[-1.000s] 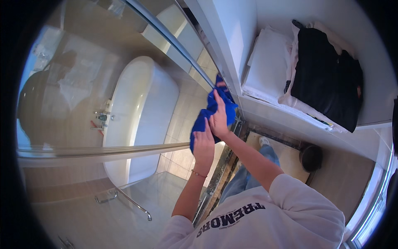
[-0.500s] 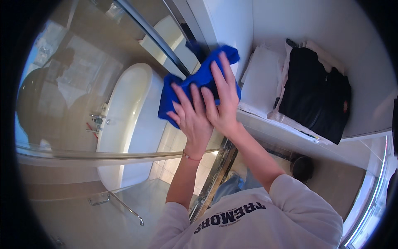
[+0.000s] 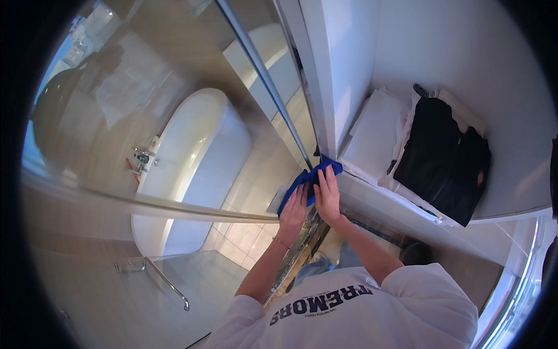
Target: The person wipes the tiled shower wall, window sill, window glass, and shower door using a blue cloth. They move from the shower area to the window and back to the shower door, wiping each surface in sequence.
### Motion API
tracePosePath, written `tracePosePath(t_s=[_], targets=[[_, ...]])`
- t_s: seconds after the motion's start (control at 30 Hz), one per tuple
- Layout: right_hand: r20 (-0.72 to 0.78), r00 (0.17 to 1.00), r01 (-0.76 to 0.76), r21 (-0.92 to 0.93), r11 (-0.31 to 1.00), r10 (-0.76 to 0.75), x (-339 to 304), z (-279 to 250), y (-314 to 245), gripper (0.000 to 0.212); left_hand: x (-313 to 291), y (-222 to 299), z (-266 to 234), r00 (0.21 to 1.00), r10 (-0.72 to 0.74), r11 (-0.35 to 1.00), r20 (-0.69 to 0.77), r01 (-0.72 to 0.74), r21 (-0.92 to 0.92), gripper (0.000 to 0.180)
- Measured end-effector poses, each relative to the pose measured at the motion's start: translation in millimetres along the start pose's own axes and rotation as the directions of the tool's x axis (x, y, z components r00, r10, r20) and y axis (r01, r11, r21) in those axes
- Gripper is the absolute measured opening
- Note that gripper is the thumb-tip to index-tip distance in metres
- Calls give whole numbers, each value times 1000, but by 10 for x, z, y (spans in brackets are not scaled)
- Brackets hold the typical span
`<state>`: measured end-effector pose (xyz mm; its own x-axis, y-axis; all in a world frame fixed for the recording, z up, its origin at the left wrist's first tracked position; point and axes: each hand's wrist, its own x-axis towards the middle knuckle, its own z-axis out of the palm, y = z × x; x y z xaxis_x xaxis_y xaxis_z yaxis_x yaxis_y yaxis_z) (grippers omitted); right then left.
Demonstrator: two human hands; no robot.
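Observation:
A crumpled blue cloth (image 3: 311,177) is spread across the lower part of the upright metal frame (image 3: 263,67) at the edge of the glass. My left hand (image 3: 295,210) presses the cloth's left part, its fingers pointing up along it. Close beside it, my right hand (image 3: 327,195) holds the right part of the cloth against the frame, fingers long and close together. The palms and the cloth beneath the fingers are hidden.
Left, behind glass, stands a white bathtub (image 3: 192,168) with a tap (image 3: 142,156). A curved rail (image 3: 174,208) crosses toward my left hand; a metal handle (image 3: 168,285) sits below. Right, a white shelf holds folded black clothing (image 3: 444,157). A dark bin (image 3: 415,253) stands beneath.
Both hands have moved down and slightly right in view with the blue cloth, lower along the frame. The view has shifted, and the cloth looks smaller and more bunched.

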<state>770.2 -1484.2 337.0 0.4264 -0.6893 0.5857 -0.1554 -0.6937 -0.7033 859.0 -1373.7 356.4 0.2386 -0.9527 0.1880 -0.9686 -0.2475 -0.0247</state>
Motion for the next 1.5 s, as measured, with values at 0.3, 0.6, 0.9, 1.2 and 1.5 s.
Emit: tracePosePath(t_s=[0.3,0.6,0.9,1.2,1.5], targets=[[-79,888,455,-3,890,-454,1749,-372,-1396,75,366,39,-1928,814,-125,878,-567,357,318,61],[352,902,337,-212,917,-250,817,-159,-538,68,37,-76,-1072,943,-49,971,-328,121,204,55],[214,948,261,-113,959,-233,777,-283,-863,70,73,15,-1642,856,-90,983,-510,158,91,53],[-126,861,509,227,830,-494,2229,-869,-2184,63,462,-143,-2939,509,-217,866,-833,494,77,57],[61,853,502,170,848,-518,1022,-105,-1361,59,12,-388,-1385,563,-119,984,-818,178,-20,31]])
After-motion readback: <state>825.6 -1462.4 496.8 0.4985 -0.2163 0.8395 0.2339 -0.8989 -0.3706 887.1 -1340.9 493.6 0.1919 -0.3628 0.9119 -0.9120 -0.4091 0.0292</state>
